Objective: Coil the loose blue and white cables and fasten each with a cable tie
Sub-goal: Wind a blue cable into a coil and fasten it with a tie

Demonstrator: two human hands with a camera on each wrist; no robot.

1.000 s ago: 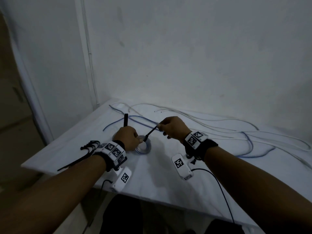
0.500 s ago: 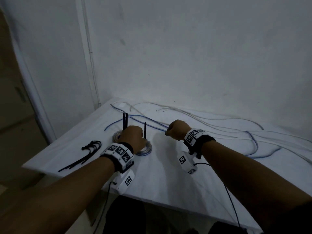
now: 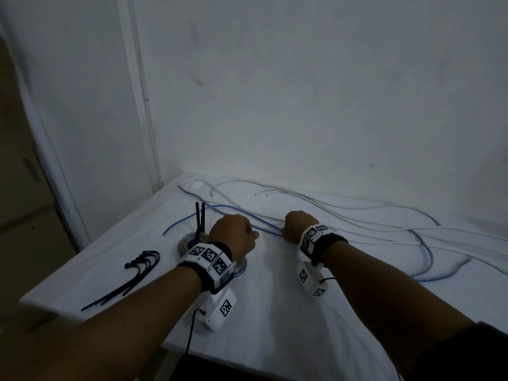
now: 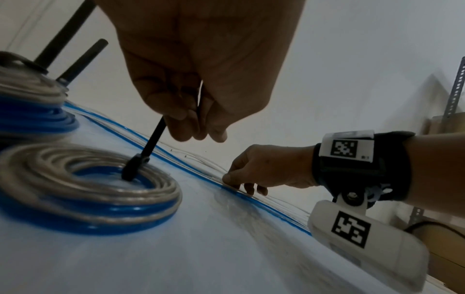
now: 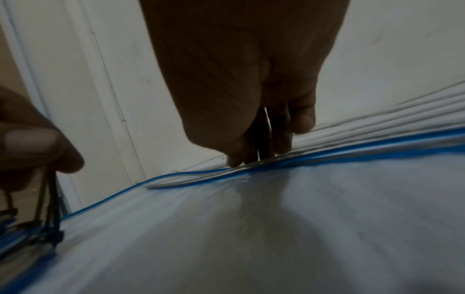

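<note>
Your right hand (image 3: 295, 225) has moved away from the cable tie (image 4: 146, 154) and now its fingertips (image 4: 230, 180) pinch the loose blue cable (image 3: 424, 250) on the bench (image 3: 275, 312). Your left hand (image 3: 233, 236) keeps its fingers curled around the tail of that cable tie, which stands up from the near coil (image 4: 83, 199). A second coil (image 3: 187, 242) lies just behind it with two tie tails upright. Spare ties (image 3: 137, 269) lie to the left. White cables (image 3: 357, 213) trail along the wall.

- A bare, dim indoor room corner: plain white walls (image 3: 302, 92) beyond both hands.
- White-covered table (image 3: 275, 312) beneath them.
- Slotted metal shelving upright (image 4: 455, 87) past the right wrist.
</note>
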